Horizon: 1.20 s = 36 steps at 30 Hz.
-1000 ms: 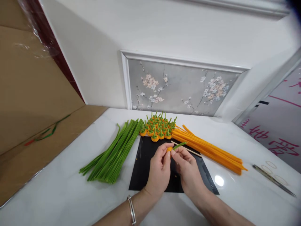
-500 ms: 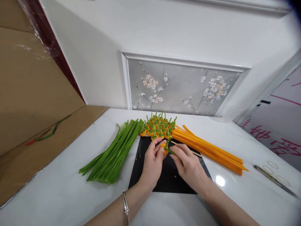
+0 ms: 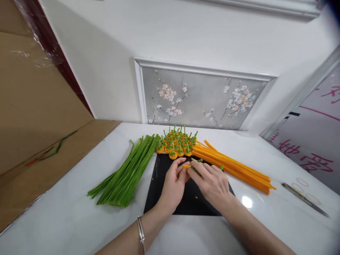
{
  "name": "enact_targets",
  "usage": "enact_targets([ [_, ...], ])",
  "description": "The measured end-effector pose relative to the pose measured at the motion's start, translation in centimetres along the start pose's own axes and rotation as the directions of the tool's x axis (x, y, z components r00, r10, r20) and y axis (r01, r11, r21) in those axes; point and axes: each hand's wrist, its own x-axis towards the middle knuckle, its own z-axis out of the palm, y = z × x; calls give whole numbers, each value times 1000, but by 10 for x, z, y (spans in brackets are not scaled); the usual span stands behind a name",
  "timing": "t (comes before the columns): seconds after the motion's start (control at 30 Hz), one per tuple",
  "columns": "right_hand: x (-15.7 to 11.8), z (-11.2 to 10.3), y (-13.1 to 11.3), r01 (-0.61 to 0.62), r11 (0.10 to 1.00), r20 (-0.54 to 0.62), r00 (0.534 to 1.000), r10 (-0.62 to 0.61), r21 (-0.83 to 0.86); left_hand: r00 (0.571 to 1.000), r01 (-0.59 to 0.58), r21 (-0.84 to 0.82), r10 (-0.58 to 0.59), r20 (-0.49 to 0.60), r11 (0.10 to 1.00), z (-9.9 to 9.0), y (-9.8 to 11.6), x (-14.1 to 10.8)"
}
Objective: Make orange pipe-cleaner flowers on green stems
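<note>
Over the black mat (image 3: 186,207), my left hand (image 3: 171,187) pinches a small orange pipe-cleaner pumpkin (image 3: 186,166) between thumb and fingers; most of it is hidden. My right hand (image 3: 214,182) is closed right beside it on a green pipe cleaner (image 3: 199,160). A green end (image 3: 221,167) also sticks out past its knuckles. A thin wooden stick lies largely covered by this hand. Just beyond the mat stand several finished orange pumpkins (image 3: 173,155) with green stems, packed close together.
A bundle of green pipe cleaners (image 3: 130,173) lies to the left. Orange pipe cleaners (image 3: 233,163) lie to the right. Farther right are tweezers or slim scissors (image 3: 305,200) and several thin rings (image 3: 302,182). Cardboard (image 3: 39,170) borders the left, and a white wall (image 3: 111,78) the back.
My right hand has turned palm-down and come closer to my left, covering much of the green pipe cleaner. The upright green piece is now bent low. The view has shifted slightly.
</note>
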Motion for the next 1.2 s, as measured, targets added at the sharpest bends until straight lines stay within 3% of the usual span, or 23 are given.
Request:
enact_targets([
  [0.1, 0, 1, -3, 10, 1000, 43, 999, -10, -4, 998, -65, 111, 65, 0, 992, -2, -5, 1],
  [0.2, 1, 5, -10, -59, 998, 65, 996, 60, -20, 983, -178, 265, 185, -3, 948, -1, -8, -1],
  [0.3, 1, 10, -17, -184, 983, 38, 982, 183, 2, 953, -287, 395, 302, 24, 873, 1, -7, -5],
  [0.4, 3, 12, -21, -364, 916, 47, 931, 361, 170, 926, -357, 446, 375, 51, 821, 2, -4, -8],
  [0.43, 4, 13, -22, -440, 855, 88, 897, 433, 274, 918, -374, 453, 392, 58, 809, 2, -3, -9],
  [0.5, 6, 12, -23, -583, 633, 240, 803, 546, 510, 903, -407, 459, 424, 71, 790, 0, 0, -9],
  [0.57, 7, 11, -23, -659, 340, 409, 711, 572, 671, 888, -438, 459, 451, 88, 773, -1, 3, -8],
  [0.63, 7, 10, -22, -661, 119, 502, 662, 557, 740, 879, -465, 444, 461, 124, 766, -2, 5, -9],
  [0.73, 5, 8, -18, -608, -62, 528, 628, 572, 791, 887, -462, 329, 428, 173, 824, -1, 11, -10],
  [0.83, 3, 7, -13, -568, -179, 551, 594, 587, 803, 949, -311, 167, 296, 106, 936, 1, 21, -9],
  [0.93, 0, 6, -8, -550, -198, 551, 606, 573, 811, 999, -22, 87, 18, 43, 996, 1, 30, -6],
  [1.03, -4, 8, -5, -551, -65, 488, 672, 557, 832, 978, 193, -34, -189, 88, 981, -2, 34, -3],
  [1.13, -8, 10, -3, -573, 81, 450, 716, 534, 816, 966, 241, -123, -227, 120, 963, -4, 32, -1],
  [1.2, -8, 11, -2, -594, 93, 476, 719, 506, 799, 974, 212, -89, -202, 106, 973, -5, 30, 0],
])
